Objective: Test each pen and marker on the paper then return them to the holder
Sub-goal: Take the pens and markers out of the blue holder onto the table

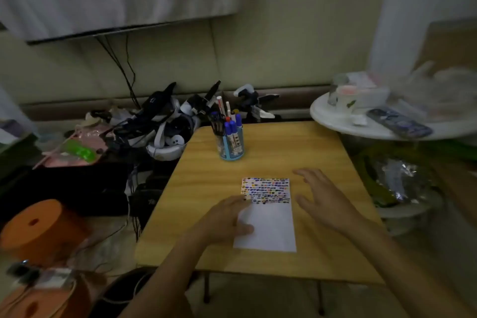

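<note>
A white sheet of paper [268, 227] lies on the wooden table [206, 181]; its upper half is covered with rows of small coloured marks. My left hand [227, 217] rests flat on the paper's left edge, fingers straight. Just right of the paper my right hand [320, 196] hovers over the table with spread fingers, holding nothing. A blue see-through holder [232, 147] stands at the far side of the table, full of several pens and markers [228, 121] with blue, red and white caps.
Left of the table sits a heap of headsets, cables and bags [160, 124]. Two orange spools [38, 230] stand at the near left. A round white side table [387, 121] at the right carries a remote and containers.
</note>
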Motion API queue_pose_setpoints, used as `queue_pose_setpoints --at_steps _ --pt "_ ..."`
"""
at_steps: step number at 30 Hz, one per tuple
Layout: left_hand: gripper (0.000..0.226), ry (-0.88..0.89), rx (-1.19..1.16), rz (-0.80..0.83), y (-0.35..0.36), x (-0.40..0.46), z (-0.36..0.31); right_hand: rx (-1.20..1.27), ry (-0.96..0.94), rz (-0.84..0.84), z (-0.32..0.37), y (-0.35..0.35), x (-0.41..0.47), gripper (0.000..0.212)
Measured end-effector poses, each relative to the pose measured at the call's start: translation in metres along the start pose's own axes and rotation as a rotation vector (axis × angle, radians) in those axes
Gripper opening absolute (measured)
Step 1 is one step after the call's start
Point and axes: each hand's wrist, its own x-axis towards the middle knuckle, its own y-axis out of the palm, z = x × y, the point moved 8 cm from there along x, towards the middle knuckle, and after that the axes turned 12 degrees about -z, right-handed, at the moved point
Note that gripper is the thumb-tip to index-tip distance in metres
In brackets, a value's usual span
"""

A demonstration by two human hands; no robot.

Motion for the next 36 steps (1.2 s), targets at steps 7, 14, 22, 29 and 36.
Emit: queue_pose_setpoints --at_steps 7,14,22,29,36 --pt "0.074 -0.004 0.057 -0.025 0.004 -0.039 -0.013 -0.049 0.011 -0.053 0.016 -0.024 -0.050 0.066" --pt "0.075 -0.008 0.078 -0.077 0.017 -0.034 -0.007 -0.082 0.026 -0.020 0.012 -0.019 -0.062 0.065" --pt "0.076 -0.010 0.068 -0.118 0.022 -0.004 -0.010 0.032 0.064 -0.087 -0.017 0.012 -0.020 0.060" --pt "0.074 -0.172 -0.248 -0.448 -0.050 0.019 0.012 0.045 0.034 -0.074 -0.034 0.038 0.019 0.057" --pt "0.110 -0.478 -0.680 -0.727 -0.093 0.099 0.082 0.045 -0.013 -0.050 -0.039 0.053 0.038 0.059"
